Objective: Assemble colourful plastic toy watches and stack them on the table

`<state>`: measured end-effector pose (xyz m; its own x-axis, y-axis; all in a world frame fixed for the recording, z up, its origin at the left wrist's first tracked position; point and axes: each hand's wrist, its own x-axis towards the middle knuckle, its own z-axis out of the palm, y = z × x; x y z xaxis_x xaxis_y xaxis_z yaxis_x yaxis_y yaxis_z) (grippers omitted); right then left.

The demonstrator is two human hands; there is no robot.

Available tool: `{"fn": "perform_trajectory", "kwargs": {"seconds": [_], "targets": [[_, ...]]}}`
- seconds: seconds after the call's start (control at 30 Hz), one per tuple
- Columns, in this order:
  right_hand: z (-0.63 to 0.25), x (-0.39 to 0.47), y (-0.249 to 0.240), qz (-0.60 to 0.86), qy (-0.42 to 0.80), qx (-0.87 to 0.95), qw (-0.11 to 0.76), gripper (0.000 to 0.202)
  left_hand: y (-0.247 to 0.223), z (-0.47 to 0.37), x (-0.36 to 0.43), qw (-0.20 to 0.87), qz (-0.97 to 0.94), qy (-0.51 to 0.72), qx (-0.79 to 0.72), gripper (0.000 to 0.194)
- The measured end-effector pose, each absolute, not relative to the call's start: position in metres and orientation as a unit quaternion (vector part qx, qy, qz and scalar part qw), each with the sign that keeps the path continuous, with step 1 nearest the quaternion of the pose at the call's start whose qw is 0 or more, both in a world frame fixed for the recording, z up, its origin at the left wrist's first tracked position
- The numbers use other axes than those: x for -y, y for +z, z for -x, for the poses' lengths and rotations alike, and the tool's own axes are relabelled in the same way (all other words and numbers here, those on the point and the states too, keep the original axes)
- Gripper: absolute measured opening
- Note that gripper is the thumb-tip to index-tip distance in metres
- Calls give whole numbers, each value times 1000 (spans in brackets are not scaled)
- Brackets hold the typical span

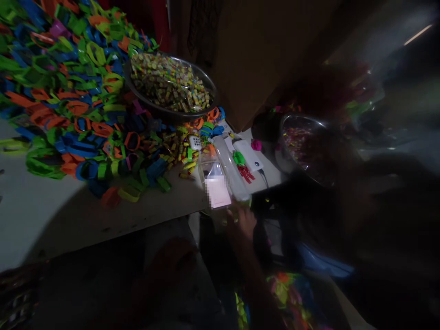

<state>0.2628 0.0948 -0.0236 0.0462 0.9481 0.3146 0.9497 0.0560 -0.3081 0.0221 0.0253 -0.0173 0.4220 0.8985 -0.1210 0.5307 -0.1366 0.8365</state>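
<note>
My right hand point(243, 222) reaches up from the lower right to the table's front edge. Its fingers look curled, by the lower end of a clear plastic bag point(237, 183); shadow hides what they hold, if anything. A pink card point(219, 193) lies just above the fingers. Beyond it are a white device with a cable point(248, 155), a green piece point(238, 158) and red strips point(245, 173). My left hand is not discernible; a dim reddish shape point(177, 252) low in the middle is too dark to identify.
Colourful plastic bands point(79, 105) are heaped on the table point(137, 215) at left. A metal bowl point(209, 110) holds small wrapped rolls; similar rolls point(175, 146) lie loose. Another bowl point(319, 121) stands at right. Bright pieces point(285, 293) show below. The right side is dark and blurred.
</note>
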Motion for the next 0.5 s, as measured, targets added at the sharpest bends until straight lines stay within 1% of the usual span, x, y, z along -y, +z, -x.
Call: {"fn": "perform_trajectory", "kwargs": {"seconds": [0.1,0.2,0.3,0.5], "targets": [[-260,-100,-22,664,-83,708,225,34,-20,-22,-24,425,-725,215,-497,30],[-256,-109,-19,621,-118,739,234,30,-23,-23,-24,423,-726,214,-499,29],[-252,-118,-15,597,-112,755,246,29,-26,-24,-25,425,-726,207,-499,29],[-251,-127,-10,595,-72,749,282,22,-25,-24,-30,432,-723,192,-504,29]]}}
